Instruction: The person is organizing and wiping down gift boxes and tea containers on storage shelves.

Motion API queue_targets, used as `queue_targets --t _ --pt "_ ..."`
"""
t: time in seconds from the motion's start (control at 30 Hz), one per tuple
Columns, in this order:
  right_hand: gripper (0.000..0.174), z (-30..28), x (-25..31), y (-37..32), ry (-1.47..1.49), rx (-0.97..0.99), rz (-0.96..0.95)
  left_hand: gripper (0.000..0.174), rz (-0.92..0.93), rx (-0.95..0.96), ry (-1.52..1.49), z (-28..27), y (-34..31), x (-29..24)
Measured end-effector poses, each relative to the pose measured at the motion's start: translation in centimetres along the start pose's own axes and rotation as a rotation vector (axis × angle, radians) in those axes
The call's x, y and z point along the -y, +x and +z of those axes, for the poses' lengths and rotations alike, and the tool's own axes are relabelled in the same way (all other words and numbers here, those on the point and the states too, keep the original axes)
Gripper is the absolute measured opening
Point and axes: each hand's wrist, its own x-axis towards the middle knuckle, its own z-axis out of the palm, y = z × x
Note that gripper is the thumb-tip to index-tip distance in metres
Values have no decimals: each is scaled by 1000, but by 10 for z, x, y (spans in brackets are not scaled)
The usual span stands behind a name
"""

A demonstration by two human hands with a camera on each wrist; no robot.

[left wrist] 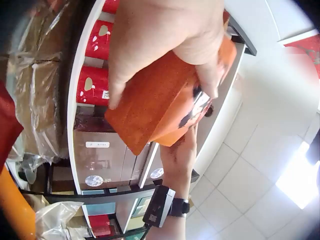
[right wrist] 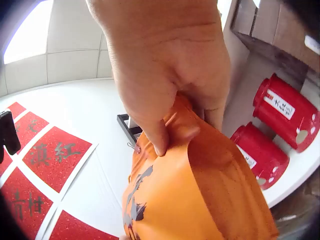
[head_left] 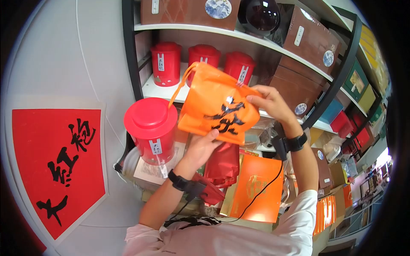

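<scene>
An orange drawstring bag with black brush characters is held up between both hands, its cord loop hanging at the left. My left hand grips the bag's lower edge from below, thumb on the printed face; in the left wrist view that hand spans the bag's base. My right hand pinches the bag's upper right side; in the right wrist view the hand has its thumb on the front of the bag. The fingers behind the bag are partly hidden.
A large red canister stands left of the bag. Behind are red canisters on a white shelf with a black post. Below lie red bags and an orange box. A red sign hangs at left.
</scene>
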Motion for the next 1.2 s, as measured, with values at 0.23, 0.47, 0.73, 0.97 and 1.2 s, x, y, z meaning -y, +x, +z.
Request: queue_targets --t 0.23,0.47,0.73,0.97,1.2 --pt "83 45 -23 -6 383 -334 -40 47 40 27 -111 0 28 17" --pt "62 44 -62 24 613 -311 56 47 112 -76 3 -5 78 12" --pt "55 15 -96 145 721 -398 5 58 219 -309 187 -4 92 -1" --pt "58 -3 -124 216 763 -431 23 49 -157 -122 462 -7 -10 19" --pt "51 -15 -129 243 822 -372 23 44 -394 58 563 -33 -65 32"
